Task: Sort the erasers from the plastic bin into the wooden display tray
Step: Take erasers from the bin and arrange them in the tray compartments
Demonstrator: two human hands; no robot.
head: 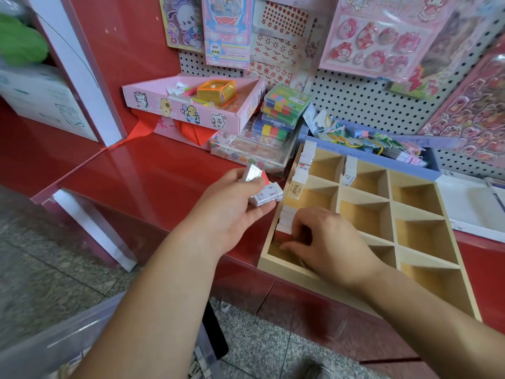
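Red tabletop [153, 170] carries the wooden display tray [366, 192] at 3 o'clock. Left hand [232, 214] grips spare erasers [266, 194] close by, ready to feed. Right hand [328, 242] curls into the tray's 9 o'clock column; its grip I cannot tell.

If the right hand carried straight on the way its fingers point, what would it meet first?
Probably the row of white erasers standing in the left column of the wooden tray, just ahead of the right hand. Blur hides whether they already touch. The tray's left wall lies behind them.
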